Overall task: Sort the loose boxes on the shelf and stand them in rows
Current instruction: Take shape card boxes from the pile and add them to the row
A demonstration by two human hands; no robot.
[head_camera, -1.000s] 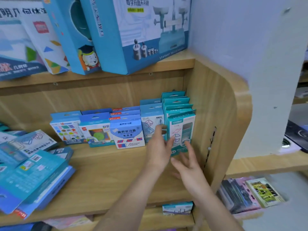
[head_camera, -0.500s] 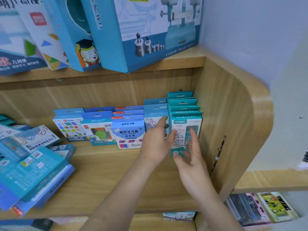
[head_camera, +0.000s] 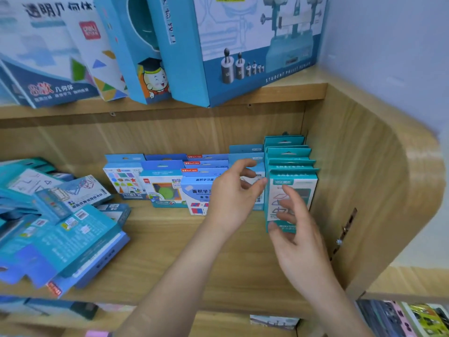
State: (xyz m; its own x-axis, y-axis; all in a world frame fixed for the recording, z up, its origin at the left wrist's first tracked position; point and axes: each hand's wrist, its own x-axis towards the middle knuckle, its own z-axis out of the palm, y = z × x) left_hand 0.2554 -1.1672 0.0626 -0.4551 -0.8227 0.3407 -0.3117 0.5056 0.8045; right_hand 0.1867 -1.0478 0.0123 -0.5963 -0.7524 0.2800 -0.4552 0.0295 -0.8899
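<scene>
Empty and loose-fingered, left hand (head_camera: 230,198) hovers before the upright light-blue boxes (head_camera: 245,152), right hand (head_camera: 296,234) spread just in front of the front teal box (head_camera: 308,188) standing in its row at the right end of the shelf (head_camera: 182,251), contact unclear, loose boxes (head_camera: 73,234) piled flat far left.

Top shelf first: the white box (head_camera: 36,57) reads 透明几何体 across the top and 8款 几何体 on its dark band. The big blue box (head_camera: 243,57) carries STUDENT along its lower edge, with the words after it too blurred to read. Down in the row, the blue-and-white box (head_camera: 196,193) shows 面积学, the rest covered. The box with the green disc (head_camera: 165,190) says 数学.
</scene>
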